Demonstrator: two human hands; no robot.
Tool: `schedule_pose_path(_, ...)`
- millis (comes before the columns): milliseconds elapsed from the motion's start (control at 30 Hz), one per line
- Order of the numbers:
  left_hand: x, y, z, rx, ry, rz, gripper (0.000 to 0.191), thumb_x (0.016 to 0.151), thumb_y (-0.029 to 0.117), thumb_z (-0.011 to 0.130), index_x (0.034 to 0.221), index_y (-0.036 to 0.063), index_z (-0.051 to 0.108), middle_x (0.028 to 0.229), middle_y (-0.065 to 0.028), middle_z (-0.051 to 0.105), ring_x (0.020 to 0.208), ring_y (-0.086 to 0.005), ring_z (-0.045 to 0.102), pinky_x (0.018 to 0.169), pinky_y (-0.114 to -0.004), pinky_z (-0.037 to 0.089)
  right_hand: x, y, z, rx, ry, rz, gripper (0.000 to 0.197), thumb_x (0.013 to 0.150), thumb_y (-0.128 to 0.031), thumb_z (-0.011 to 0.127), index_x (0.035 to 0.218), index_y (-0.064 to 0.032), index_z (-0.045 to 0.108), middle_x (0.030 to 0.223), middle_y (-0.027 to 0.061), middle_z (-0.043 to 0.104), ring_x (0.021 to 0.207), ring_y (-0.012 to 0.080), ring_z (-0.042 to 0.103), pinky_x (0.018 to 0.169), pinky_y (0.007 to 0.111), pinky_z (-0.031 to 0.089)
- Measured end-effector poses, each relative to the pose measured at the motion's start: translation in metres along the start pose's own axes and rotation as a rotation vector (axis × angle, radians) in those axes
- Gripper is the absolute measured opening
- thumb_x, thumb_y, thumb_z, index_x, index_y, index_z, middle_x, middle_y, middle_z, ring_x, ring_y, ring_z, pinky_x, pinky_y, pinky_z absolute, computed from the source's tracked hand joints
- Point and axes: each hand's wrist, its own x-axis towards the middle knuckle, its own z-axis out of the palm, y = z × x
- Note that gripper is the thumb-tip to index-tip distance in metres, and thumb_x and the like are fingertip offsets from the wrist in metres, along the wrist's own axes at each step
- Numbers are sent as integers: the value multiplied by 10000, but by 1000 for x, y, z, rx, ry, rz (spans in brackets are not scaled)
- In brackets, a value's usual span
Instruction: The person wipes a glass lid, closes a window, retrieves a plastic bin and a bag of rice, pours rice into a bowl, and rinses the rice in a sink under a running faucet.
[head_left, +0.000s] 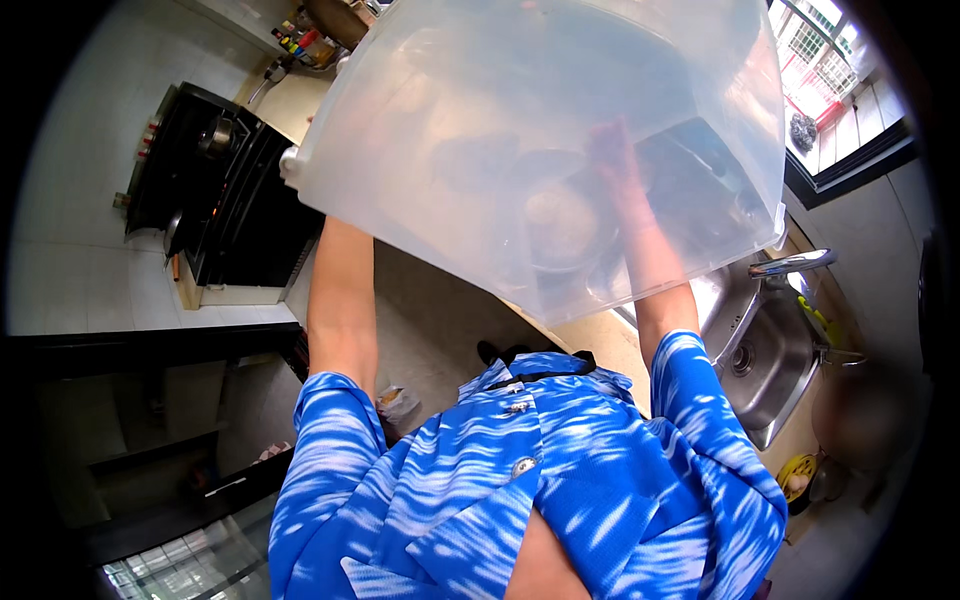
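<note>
A large translucent plastic storage box (465, 150), tilted and off the floor, fills the upper middle of the view. My left forearm (343, 292) reaches up behind the box's left side, where the hand itself is mostly hidden. Through the cloudy plastic my right hand (611, 146) shows as a blurred shape against the box. Both arms are stretched out, holding the box up between them. A white latch or clip (289, 163) juts from its left edge. Blurred round and dark shapes show through the plastic; what they are I cannot tell.
Right of the box are a stainless steel sink (772, 360) and its faucet (795, 262). A black gas stove (247, 187) with a small pot (217, 137) stands left. Bottles (300, 45) crowd the counter beyond. A plastic bag (397, 405) rests low beside me. A window (832, 82) is at upper right.
</note>
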Motion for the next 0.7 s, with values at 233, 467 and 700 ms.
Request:
schedule_pose_path(233,-9,9,-2,34,19,12,711,825,634,265,1330,135,297,1359,-85,315,1238,-254,292,999,-460,232,13,19,-24,-31,1,157,211,867,-318,528,865,-124,610,804,0,612,809,137,566,752,292,445)
schedule_pose_path(467,-3,2,7,19,5,19,752,807,665,264,1334,130,290,1358,-84,315,1240,-248,285,1011,-433,229,41,24,-76,180,-186,219,213,863,-305,532,919,-114,607,860,13,617,865,156,557,804,305,426)
schedule_pose_path(700,3,5,8,6,29,48,792,790,695,263,1339,124,283,1356,-83,315,1242,-242,278,1023,-407,226,62,28,-97,286,-382,242,231,854,-297,546,981,-109,587,926,21,603,918,162,537,845,315,410)
